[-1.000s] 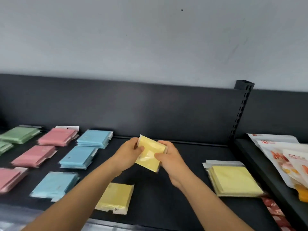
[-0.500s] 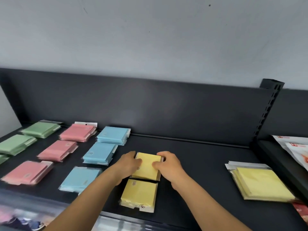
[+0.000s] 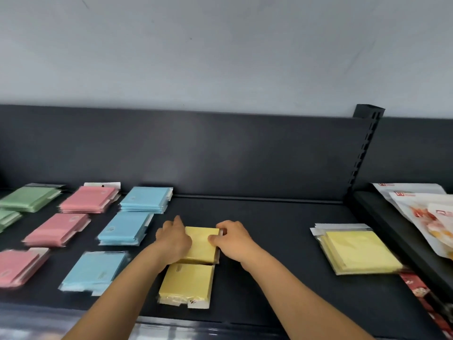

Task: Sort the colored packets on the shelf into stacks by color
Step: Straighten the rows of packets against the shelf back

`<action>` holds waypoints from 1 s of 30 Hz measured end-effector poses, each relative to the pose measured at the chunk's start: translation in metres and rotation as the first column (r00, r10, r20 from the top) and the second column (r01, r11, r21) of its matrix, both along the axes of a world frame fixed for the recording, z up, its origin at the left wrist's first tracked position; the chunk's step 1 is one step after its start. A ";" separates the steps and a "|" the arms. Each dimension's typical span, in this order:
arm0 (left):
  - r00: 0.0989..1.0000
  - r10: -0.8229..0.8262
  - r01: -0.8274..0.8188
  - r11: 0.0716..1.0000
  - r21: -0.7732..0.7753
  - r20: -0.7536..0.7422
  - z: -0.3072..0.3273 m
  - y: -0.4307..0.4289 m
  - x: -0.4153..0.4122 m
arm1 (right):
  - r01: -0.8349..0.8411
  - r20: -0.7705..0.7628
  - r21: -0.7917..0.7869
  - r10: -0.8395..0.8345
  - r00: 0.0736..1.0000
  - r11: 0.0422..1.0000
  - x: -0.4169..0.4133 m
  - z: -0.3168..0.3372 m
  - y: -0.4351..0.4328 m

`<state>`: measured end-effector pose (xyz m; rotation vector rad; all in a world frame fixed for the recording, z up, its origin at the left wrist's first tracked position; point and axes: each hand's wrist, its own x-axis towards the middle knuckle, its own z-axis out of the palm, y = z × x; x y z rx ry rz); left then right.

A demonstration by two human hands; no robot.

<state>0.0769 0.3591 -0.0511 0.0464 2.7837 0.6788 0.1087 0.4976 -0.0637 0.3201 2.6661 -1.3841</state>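
Here we are pressing both hands on a yellow packet (image 3: 202, 244) that is lying flat on the dark shelf (image 3: 269, 253), just behind a second yellow packet (image 3: 186, 284) near the front edge. Our left hand (image 3: 174, 239) is covering the left side of it with the fingers half spread; our right hand (image 3: 231, 238) is pinching the right edge between thumb and curled fingers. So the grip on the right is pressed onto the packet, and on the left it is more resting than holding.

The risks, as we are judging them:
- The wrappers are looking glossy, so the packet can be sliding under the palm when we are letting go, and it can end crooked against the front one.
- The front packet is sitting close to the shelf lip; a push toward us can be knocking it over the edge.
- The bigger yellow stack (image 3: 360, 251) is lying well apart at the right, so the yellows are staying split in several places if we are leaving them here.
- The blue stack (image 3: 125, 228) is just beside our left wrist; a careless withdrawal can be dragging its top packet out of line.

The pink stacks (image 3: 57, 229) and the green stack (image 3: 29, 198) are far enough at the left and seem safe.
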 end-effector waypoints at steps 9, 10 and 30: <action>0.885 -0.346 0.372 0.928 0.025 -0.313 0.016 0.084 0.056 | 0.095 -0.156 -0.256 -0.139 0.978 0.962 0.040 0.040 0.068; 0.870 -0.393 0.429 0.901 0.064 -0.297 0.017 0.099 0.064 | 0.136 -0.198 -0.246 -0.187 0.962 0.960 0.047 0.046 0.084; 0.916 -0.379 0.394 0.791 0.467 -0.131 -0.003 0.216 0.092 | 0.544 -0.032 0.103 -0.544 0.838 0.832 0.111 0.020 0.200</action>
